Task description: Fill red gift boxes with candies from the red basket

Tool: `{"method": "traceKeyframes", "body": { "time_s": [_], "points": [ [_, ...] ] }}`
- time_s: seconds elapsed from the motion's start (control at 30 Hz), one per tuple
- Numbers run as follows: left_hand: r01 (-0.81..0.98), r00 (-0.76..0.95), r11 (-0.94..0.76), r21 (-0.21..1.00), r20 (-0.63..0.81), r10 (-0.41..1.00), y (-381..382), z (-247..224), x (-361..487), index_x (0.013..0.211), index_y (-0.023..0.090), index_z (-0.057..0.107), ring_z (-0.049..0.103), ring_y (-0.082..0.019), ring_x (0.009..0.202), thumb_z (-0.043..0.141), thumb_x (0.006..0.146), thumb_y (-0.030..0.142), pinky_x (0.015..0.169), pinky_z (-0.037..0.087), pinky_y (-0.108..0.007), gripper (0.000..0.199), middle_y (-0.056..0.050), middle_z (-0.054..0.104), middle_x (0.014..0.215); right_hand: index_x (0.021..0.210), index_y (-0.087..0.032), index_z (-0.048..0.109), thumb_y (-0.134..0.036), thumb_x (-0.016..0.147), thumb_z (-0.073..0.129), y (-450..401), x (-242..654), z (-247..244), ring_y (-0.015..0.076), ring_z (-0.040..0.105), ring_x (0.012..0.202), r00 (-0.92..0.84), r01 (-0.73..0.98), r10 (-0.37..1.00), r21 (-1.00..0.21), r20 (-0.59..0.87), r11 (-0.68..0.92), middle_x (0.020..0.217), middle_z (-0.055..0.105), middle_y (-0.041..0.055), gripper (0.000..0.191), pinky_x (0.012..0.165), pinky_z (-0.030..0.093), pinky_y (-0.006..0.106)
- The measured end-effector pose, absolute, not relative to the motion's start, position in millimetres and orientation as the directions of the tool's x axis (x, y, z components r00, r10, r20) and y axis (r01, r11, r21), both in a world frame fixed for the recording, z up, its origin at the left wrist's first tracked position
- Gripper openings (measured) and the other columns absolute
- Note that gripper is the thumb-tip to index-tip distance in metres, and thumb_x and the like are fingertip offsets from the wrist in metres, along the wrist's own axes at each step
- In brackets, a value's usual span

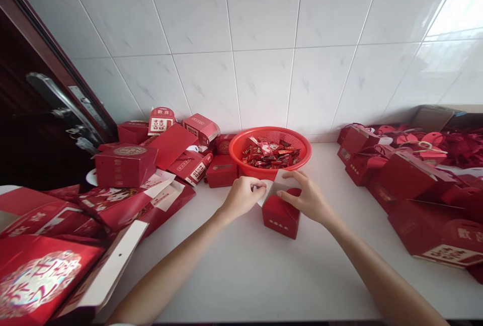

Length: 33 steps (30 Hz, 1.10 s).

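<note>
Left of the basket (234, 149), near the door (22, 130), red cartons (126, 165) cover the bench (211, 275) to its front edge. Before the basket, the left hand (247, 192) pinches a flap of the small box (281, 215); the right hand's (302, 196) grip is half wide at its top.

Large pale tiles (264, 9) with faint grey veining and light grout lines cover the wall behind a smooth white table (226, 275). At the left stands a dark reddish-brown door (22, 130) with a metal handle (56, 97); bright daylight reflects off the glossy tiles at upper right.
</note>
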State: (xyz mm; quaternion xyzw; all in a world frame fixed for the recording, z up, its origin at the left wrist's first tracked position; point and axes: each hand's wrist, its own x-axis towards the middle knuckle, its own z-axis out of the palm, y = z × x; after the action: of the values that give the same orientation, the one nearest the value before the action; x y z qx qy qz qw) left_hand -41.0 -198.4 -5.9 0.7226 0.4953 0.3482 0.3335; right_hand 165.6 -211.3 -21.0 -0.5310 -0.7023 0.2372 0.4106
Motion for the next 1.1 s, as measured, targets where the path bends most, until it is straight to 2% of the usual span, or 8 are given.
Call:
{"method": "traceKeyframes", "body": {
  "time_s": [0.17,0.3,0.4,0.57,0.67,0.77,0.93,1.1],
  "points": [
    [0.510,0.343,-0.375,0.774,0.217,0.914,-197,-10,-45,0.082,0.021,0.079,0.068,-0.023,0.078,0.061,0.084,0.032,0.077,0.053,-0.034,0.021,-0.006,0.077,0.087,0.128,-0.027,0.064,-0.034,0.077,0.067,-215,190,-6,0.0216,0.069,0.091,-0.244,0.367,0.953,-0.893,0.179,0.262,0.134,0.065,0.0074,0.052,0.083,0.057,0.040],
    [0.535,0.371,-0.533,0.656,0.384,0.845,-199,-11,-45,0.091,0.023,0.079,0.067,-0.026,0.103,0.062,0.083,0.023,0.092,0.054,-0.040,0.019,-0.009,0.070,0.112,0.130,-0.028,0.067,-0.036,0.077,0.074,-211,216,5,0.0282,0.066,0.113,-0.415,0.192,0.906,-0.966,0.082,0.175,0.135,0.067,0.0091,0.054,0.095,0.055,0.046],
    [0.492,0.517,-0.677,0.547,0.442,0.733,-205,-8,-39,0.090,0.024,0.078,0.063,-0.026,0.110,0.055,0.084,0.009,0.096,0.053,-0.042,0.028,-0.009,0.069,0.113,0.133,-0.032,0.064,-0.040,0.079,0.077,-210,228,8,0.0291,0.064,0.119,-0.472,0.161,0.877,-0.968,0.095,0.192,0.135,0.066,0.0090,0.057,0.099,0.054,0.049],
    [0.519,0.575,-0.700,0.491,0.405,0.711,-210,-8,-27,0.092,0.021,0.076,0.065,-0.019,0.087,0.050,0.081,0.002,0.082,0.056,-0.036,0.034,-0.010,0.061,0.112,0.100,-0.026,0.076,-0.046,0.083,0.075,-212,229,12,0.0306,0.061,0.125,-0.513,0.217,0.828,-0.900,0.225,0.379,0.123,0.071,0.0090,0.027,0.106,0.049,0.050],
    [0.562,0.529,-0.650,0.512,0.381,0.758,-207,-10,-24,0.095,0.021,0.076,0.060,-0.015,0.075,0.052,0.079,0.004,0.074,0.054,-0.032,0.033,-0.008,0.058,0.104,0.086,-0.025,0.078,-0.051,0.089,0.064,-214,227,13,0.0323,0.059,0.128,-0.571,0.307,0.804,-0.866,0.165,0.395,0.109,0.075,0.0089,0.030,0.103,0.050,0.050],
    [0.572,0.531,-0.621,0.536,0.336,0.778,-207,-10,-24,0.105,0.021,0.075,0.058,-0.015,0.071,0.054,0.082,0.011,0.072,0.053,-0.032,0.032,-0.006,0.058,0.096,0.107,-0.028,0.078,-0.052,0.087,0.066,-215,229,13,0.0291,0.064,0.118,-0.542,0.321,0.827,-0.872,0.151,0.369,0.119,0.074,0.0072,0.033,0.100,0.053,0.047],
    [0.598,0.586,-0.611,0.519,0.236,0.775,-215,-1,-23,0.110,0.019,0.075,0.063,-0.029,0.092,0.070,0.081,0.046,0.082,0.053,-0.041,0.040,-0.011,0.063,0.097,0.122,-0.031,0.074,-0.049,0.080,0.076,-211,240,10,0.0287,0.062,0.121,-0.509,0.278,0.858,-0.931,0.067,0.238,0.136,0.067,0.0075,0.046,0.100,0.053,0.045],
    [0.536,0.662,-0.624,0.569,0.176,0.728,-218,5,-23,0.097,0.023,0.077,0.062,-0.030,0.100,0.084,0.067,0.045,0.089,0.051,-0.042,0.039,-0.009,0.067,0.106,0.123,-0.028,0.074,-0.048,0.070,0.085,-201,246,2,0.0300,0.060,0.122,-0.475,0.167,0.879,-0.985,-0.039,0.047,0.135,0.066,0.0103,0.058,0.102,0.050,0.047]
  ]
}}
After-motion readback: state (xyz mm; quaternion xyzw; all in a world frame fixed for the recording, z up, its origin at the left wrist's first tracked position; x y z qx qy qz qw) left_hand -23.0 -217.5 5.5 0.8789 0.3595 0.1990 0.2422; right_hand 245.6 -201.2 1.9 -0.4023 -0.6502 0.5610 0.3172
